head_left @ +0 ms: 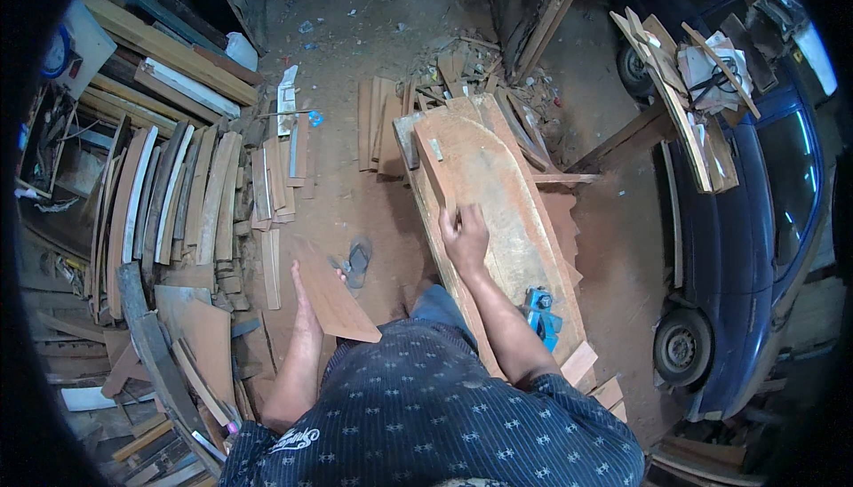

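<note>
My left hand point(308, 305) is closed around the edge of a flat brown wooden board point(333, 291), held tilted in front of my body, left of the workbench. The board's near end is cut at a slant. On the long wooden workbench point(506, 211), my right hand point(466, 236) has its fingers curled at the near end of a narrow wooden plank point(435, 163). That plank lies along the bench's left side. Nearer to me, beside my right forearm, a blue power planer point(542, 316) rests on the bench top.
Stacked planks point(169, 194) and offcuts fill the left side. Scrap wood point(458, 65) heaps beyond the bench. A blue car point(755, 247) stands at the right, near a raised rack of boards point(689, 105). A sandal point(358, 260) lies on the dirt floor.
</note>
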Demonstrator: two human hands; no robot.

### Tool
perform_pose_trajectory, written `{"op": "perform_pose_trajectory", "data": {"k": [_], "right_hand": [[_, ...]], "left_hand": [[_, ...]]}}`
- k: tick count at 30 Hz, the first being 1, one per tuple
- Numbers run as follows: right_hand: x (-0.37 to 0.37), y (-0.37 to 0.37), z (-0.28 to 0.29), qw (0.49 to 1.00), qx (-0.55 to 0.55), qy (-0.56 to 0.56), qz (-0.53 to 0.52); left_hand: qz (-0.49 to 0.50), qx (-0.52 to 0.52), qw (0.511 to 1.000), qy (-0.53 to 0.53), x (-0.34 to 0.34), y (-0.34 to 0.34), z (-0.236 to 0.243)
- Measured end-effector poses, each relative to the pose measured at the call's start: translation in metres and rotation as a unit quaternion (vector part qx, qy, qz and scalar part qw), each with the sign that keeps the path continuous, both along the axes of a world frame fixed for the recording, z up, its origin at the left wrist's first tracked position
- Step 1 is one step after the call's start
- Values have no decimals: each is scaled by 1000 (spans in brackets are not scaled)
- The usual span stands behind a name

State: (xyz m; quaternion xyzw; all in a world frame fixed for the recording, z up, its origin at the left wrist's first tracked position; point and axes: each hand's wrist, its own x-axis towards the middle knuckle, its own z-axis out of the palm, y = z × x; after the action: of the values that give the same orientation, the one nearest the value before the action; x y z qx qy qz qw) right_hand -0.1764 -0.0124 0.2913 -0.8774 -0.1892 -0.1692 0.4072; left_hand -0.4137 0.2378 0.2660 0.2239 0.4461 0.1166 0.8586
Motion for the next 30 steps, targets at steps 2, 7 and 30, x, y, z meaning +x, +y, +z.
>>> {"op": "perform_pose_trajectory", "data": {"k": [2,7,30], "right_hand": [[33,15,21,999,7,-49,4],[63,39,61,998,37,-35,23],[64,36,55,999,45,-10,14]], "left_hand": [[-7,1,1000,6,0,-6,0],[-36,5,995,-92,-11,4,-41],[-27,-21,998,-51,9,-7,-1]]}}
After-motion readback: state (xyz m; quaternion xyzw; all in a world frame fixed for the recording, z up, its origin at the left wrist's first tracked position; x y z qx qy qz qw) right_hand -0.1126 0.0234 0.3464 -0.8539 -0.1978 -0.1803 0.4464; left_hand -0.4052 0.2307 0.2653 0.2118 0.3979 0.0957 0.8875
